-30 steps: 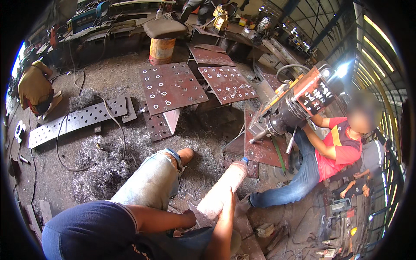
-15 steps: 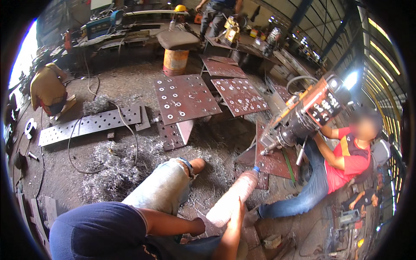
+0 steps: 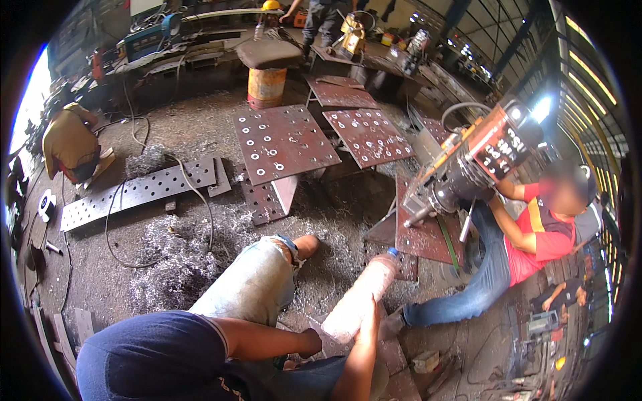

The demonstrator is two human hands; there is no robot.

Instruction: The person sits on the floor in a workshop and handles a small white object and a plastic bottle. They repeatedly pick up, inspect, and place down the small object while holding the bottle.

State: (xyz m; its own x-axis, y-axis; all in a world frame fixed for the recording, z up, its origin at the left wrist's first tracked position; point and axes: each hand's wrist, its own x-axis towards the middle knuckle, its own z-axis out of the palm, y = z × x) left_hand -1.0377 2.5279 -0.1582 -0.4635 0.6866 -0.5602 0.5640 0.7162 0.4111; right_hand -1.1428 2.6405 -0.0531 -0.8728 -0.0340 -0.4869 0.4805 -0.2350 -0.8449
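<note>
Head view, with the clock face centred on the bottle: the person's right hand (image 3: pixel 366 322) is wrapped around a big cloudy plastic bottle (image 3: pixel 362 294), pretty much dead ahead of the lap. The bottle's tilted, its blue cap (image 3: pixel 392 252) pointing to 1 o'clock, and the hand grips it at about 6, low on the body. Glare washes out the side, so no idea what's inside.

The left hand (image 3: pixel 309 342) sits around 8 o'clock, near the bottle but apart from it. It's dark and kinda curled, and honestly you can't tell if it's got hold of anything. The person's own leg (image 3: pixel 244 284) in faded jeans sticks out toward 9 to 10.

Just past the cap, at 1 to 2 o'clock, there's a reddish-brown plate (image 3: pixel 428 242) with a chunky orange and black drill (image 3: pixel 468 164) over it. A co-worker (image 3: pixel 531 230) in a red shirt is at 2, both arms up at the machine.

Two more brown plates with white-ringed holes: one (image 3: pixel 284 142) at 11, another (image 3: pixel 368 137) at 12. Behind the 11 o'clock one there's a padded seat (image 3: pixel 269 53) on a rusty yellow drum (image 3: pixel 266 88). Over at 10 lies a long grey plate (image 3: pixel 140 192) full of holes, and a messy heap of metal shavings (image 3: pixel 177 271) sits just past 9.
</note>
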